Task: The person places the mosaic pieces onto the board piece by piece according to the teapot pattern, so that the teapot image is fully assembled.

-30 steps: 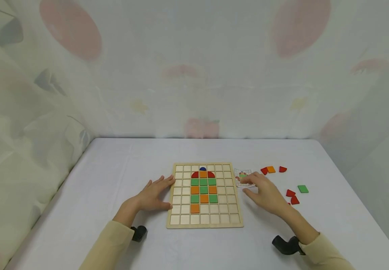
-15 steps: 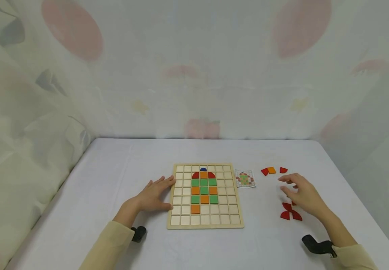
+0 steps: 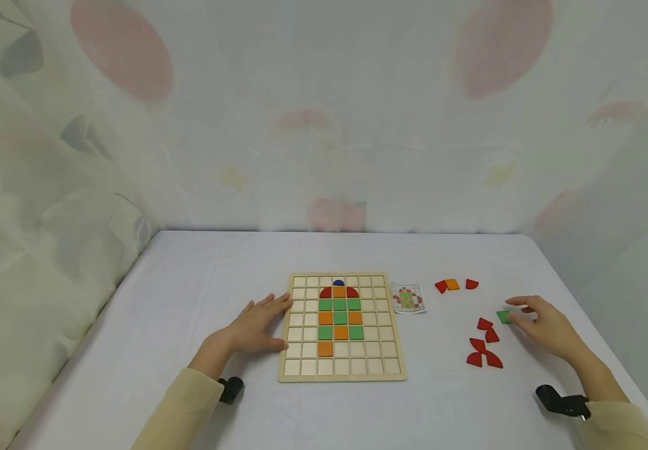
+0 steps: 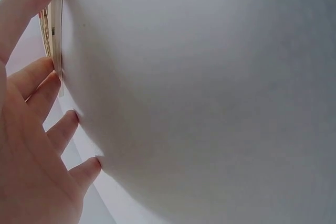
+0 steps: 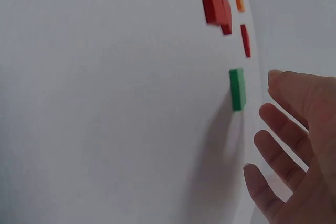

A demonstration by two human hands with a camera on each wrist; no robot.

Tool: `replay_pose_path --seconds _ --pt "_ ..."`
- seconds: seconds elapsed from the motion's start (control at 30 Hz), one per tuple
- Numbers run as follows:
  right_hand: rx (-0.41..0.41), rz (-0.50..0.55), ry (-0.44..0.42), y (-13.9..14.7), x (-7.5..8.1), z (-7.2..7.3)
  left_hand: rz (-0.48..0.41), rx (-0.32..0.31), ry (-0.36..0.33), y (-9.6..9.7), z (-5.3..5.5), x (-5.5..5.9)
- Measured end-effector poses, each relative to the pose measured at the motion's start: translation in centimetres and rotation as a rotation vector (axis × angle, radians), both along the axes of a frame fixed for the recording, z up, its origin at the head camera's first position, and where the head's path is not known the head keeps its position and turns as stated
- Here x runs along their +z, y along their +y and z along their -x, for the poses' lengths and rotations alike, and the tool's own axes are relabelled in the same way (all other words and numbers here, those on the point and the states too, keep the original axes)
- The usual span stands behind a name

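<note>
My left hand (image 3: 253, 326) lies spread at the left edge of a wooden grid board (image 3: 286, 369), thumb and fingertips touching its frame. In the left wrist view the board's edge (image 4: 58, 35) shows beside the fingers. Green and orange square tiles (image 3: 339, 317), two red quarter-round tiles and a blue half-round tile (image 3: 338, 283) sit in the board's middle columns. Over on the right, my right hand (image 3: 546, 325) hovers by a loose green square tile (image 3: 505, 317), thumb and forefinger apart. The right wrist view shows that green tile (image 5: 238, 89) flat on the table, with a gap to my relaxed fingers.
A small printed pattern card (image 3: 408, 298) lies against the board's right side. Several red quarter-round tiles (image 3: 493, 359) are scattered left of my right hand. Farther back lie an orange tile (image 3: 452, 284) and two red ones. A fabric wall (image 3: 324, 156) stands behind the white table.
My right hand has moved right, from over the pattern card to the loose green tile. Several red tiles that it covered or left behind now show. My left hand has stayed put.
</note>
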State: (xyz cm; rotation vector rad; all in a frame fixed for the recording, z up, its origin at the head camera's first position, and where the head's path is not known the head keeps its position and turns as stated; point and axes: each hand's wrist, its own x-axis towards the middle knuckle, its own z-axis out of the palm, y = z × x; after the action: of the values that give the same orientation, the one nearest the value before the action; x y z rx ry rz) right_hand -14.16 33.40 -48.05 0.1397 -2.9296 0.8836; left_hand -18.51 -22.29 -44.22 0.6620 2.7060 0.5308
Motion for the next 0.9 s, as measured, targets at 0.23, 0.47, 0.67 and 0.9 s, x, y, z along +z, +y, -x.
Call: replay_pose_path --seconds 0.23,0.47,0.67,0.9 --pt "-0.007 0.016 -0.090 1.2 -1.0 0.2 0.002 -0.002 -0.002 0.0 0.1 -0.1" --pt "0.033 0.020 -0.078 1.4 -1.4 0.5 0.014 0.009 -0.006 0.1 0.2 -0.2" --pt "0.085 -0.012 -0.002 1.1 -1.5 0.9 0.009 0.010 -0.010 0.0 0.2 -0.2" --pt "0.112 -0.029 0.069 1.3 -2.2 1.3 0.000 0.007 -0.011 0.0 0.0 -0.2"
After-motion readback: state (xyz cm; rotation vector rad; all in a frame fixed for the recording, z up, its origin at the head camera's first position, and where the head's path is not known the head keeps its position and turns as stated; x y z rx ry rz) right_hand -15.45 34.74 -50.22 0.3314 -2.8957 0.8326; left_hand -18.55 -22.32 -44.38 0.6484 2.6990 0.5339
